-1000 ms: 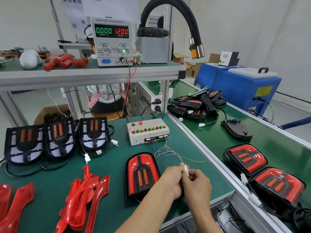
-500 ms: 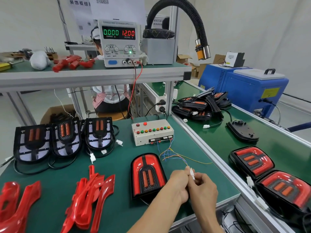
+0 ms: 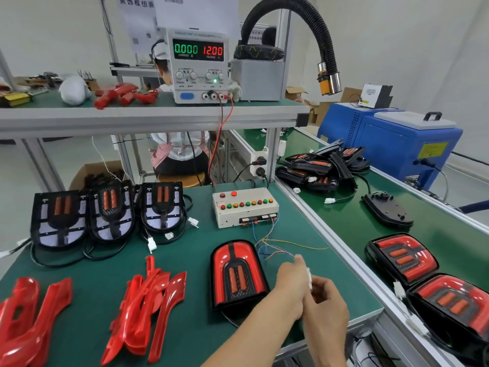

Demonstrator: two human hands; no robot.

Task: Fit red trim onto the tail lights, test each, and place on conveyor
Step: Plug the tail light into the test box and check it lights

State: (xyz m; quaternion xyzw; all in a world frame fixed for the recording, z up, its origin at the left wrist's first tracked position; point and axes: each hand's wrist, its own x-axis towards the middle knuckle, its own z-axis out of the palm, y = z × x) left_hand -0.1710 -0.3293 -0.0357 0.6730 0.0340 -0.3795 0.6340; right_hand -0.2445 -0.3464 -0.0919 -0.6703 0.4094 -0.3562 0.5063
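A tail light with red trim fitted (image 3: 236,274) lies flat on the green bench in front of me. Just right of it, my left hand (image 3: 289,284) and my right hand (image 3: 326,311) meet and pinch a small white connector (image 3: 308,276) between them. Thin coloured wires (image 3: 275,247) run from the connector up to the white test box with coloured buttons (image 3: 244,207). Three untrimmed tail lights (image 3: 108,211) stand in a row at the left. Loose red trim pieces (image 3: 148,303) lie in piles near the front edge.
The conveyor (image 3: 352,229) runs along the right, carrying two trimmed tail lights (image 3: 428,279), one face-down light (image 3: 387,210) and a heap of black ones (image 3: 320,168). A power supply reading 12.00 (image 3: 198,66) sits on the shelf. A person sits behind the bench.
My hands have stayed together at the connector, with the fingers shifting slightly on it. The view has tilted and drifted a little; nothing on the bench has moved.
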